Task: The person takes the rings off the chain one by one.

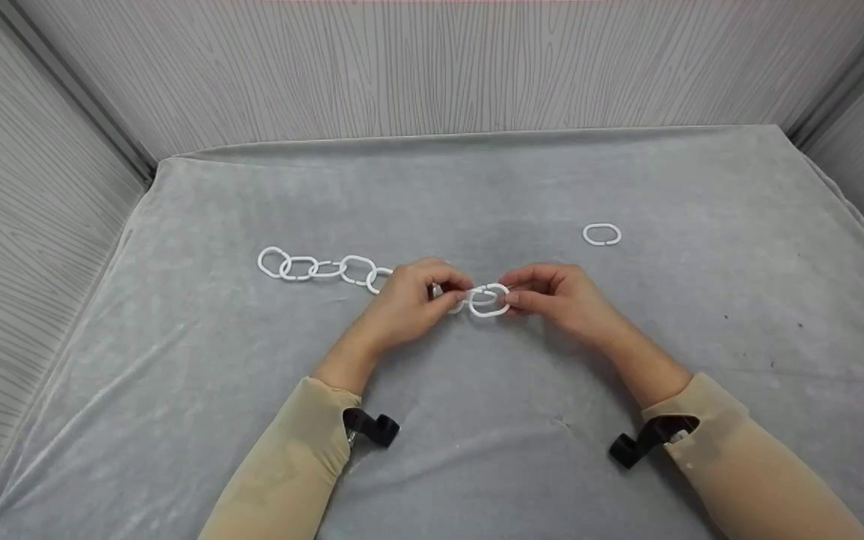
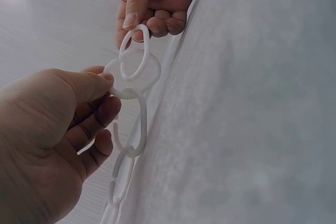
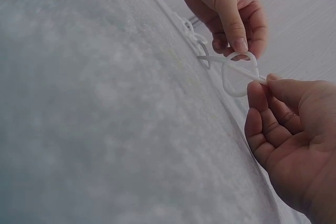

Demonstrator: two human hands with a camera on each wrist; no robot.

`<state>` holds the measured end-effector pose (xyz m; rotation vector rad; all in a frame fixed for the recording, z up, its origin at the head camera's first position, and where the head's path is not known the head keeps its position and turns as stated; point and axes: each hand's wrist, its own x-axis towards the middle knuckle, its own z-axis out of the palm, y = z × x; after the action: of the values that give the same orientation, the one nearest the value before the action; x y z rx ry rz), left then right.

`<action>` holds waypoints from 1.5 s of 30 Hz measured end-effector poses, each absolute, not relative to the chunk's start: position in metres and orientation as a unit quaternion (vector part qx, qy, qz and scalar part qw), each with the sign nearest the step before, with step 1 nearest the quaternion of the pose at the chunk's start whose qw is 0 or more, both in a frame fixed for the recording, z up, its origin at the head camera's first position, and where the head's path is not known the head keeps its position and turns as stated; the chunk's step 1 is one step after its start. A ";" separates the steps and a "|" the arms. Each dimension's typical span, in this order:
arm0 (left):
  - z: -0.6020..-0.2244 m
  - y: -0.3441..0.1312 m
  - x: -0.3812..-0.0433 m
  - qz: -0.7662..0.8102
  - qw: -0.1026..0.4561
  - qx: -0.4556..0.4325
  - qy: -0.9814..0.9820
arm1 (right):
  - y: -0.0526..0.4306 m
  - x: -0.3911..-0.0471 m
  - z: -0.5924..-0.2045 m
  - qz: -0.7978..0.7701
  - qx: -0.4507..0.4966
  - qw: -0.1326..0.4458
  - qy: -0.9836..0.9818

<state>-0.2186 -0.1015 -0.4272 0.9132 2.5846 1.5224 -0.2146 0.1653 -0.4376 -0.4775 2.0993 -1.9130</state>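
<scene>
A chain of white plastic links [image 1: 358, 258] trails from my left hand [image 1: 406, 300] toward the left on the cloth. Thumb and fingertips of that hand pinch an end link [image 2: 158, 72], from which another chain link [image 2: 144, 124] hangs in the left wrist view. My right hand [image 1: 563, 296] pinches a separate-looking white oval link [image 1: 489, 315] between thumb and index finger. Both held links overlap between the two hands; in the right wrist view the right hand's link [image 3: 247, 72] crosses the left hand's link [image 3: 225, 80]. I cannot tell whether they are joined.
One loose white link [image 1: 602, 225], with a small gap in its side, lies beyond the right hand. Grey cloth [image 1: 477, 465] with some creases covers the table. Grey wood-patterned panels [image 1: 432, 67] stand behind and at both sides.
</scene>
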 end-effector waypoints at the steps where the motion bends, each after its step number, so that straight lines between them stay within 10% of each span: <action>1: -0.427 -0.101 -0.219 0.486 0.003 0.291 0.824 | 0.165 -0.214 -0.437 -0.659 -0.165 0.130 0.722; 45: -0.428 -0.102 -0.218 0.494 0.006 0.303 0.815 | 0.165 -0.213 -0.435 -0.643 -0.181 0.140 0.731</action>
<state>-0.2183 -0.1015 -0.4282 0.9468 2.5512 1.5463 -0.2126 0.1649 -0.4354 -0.5231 2.1121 -1.8565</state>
